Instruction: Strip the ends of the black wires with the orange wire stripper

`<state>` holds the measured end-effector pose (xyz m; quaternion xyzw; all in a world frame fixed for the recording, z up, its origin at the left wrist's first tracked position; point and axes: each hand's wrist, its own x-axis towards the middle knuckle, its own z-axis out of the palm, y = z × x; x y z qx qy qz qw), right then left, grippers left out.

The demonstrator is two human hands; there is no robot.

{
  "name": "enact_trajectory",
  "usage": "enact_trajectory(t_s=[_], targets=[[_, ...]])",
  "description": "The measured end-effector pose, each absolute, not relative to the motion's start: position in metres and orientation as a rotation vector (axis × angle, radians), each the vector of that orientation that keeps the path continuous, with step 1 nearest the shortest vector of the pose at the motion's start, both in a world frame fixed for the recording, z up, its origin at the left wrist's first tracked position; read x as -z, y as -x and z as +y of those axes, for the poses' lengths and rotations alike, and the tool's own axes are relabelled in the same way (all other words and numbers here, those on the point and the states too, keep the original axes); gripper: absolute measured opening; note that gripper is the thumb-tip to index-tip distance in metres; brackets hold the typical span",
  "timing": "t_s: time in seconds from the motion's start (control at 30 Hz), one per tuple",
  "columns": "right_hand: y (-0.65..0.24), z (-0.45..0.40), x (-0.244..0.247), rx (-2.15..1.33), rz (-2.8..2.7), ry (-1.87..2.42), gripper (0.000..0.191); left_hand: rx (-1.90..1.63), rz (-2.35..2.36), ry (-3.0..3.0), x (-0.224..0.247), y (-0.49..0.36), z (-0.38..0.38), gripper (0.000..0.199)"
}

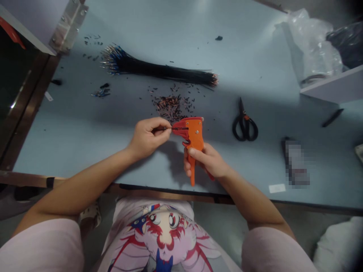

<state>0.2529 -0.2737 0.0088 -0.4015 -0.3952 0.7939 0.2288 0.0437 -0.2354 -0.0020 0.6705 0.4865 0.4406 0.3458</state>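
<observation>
Wrapped round the handles of an orange and red wire stripper (195,138), my right hand (208,160) holds the tool upright near the front of the table. My left hand (150,136) is closed in a pinch on a thin black wire (161,129), whose end reaches into the red jaws from the left. Most of that wire is hidden by my fingers. Just behind the jaws lies a pile of short black insulation scraps and copper-coloured bits (170,105). Farther back rests a long bundle of black wires (159,70), with bare copper ends at the right and blue and metal tips at the left.
Black-handled scissors (245,124) lie right of the stripper. A blurred-out dark object (296,162) and a white label (277,188) are farther right. Clear plastic bags (317,45) fill the back right corner. A few loose tipped pieces (101,93) lie left of the scraps.
</observation>
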Motion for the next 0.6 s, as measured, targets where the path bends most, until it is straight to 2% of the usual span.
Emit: enact_trajectory(t_s=[0.6], targets=[[-0.2481, -0.2788, -0.0091, -2.145, -1.047, 1.118, 0.035, -1.2, 1.257, -1.846, 0.0, -0.0449, -0.2407, 0.007]])
